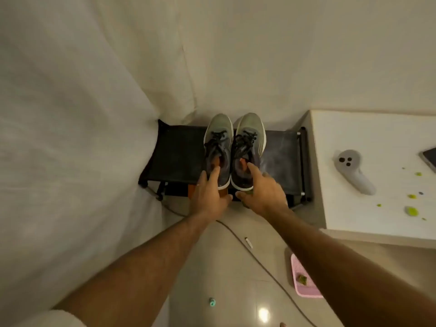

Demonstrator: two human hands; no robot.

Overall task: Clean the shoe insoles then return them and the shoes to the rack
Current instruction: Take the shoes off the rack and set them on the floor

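Observation:
Two grey-green sneakers stand side by side, toes pointing away, on the top shelf of a black shoe rack [179,152]. My left hand [208,197] grips the heel of the left sneaker [218,142], index finger inside the opening and thumb under the heel. In the same way, my right hand [262,192] holds the heel of the right sneaker [249,140], with a finger in the opening. An orange insole shows inside each shoe. An orange-brown object [191,188] sits on the lower shelf below my left hand.
A white bed [70,138] fills the left side, touching the rack. On the white table [368,208] to the right lie a grey controller [354,172], a phone [429,156] and green stains. The tiled floor holds a cable [247,251], a pink mat [303,277], and a small teal object [212,302].

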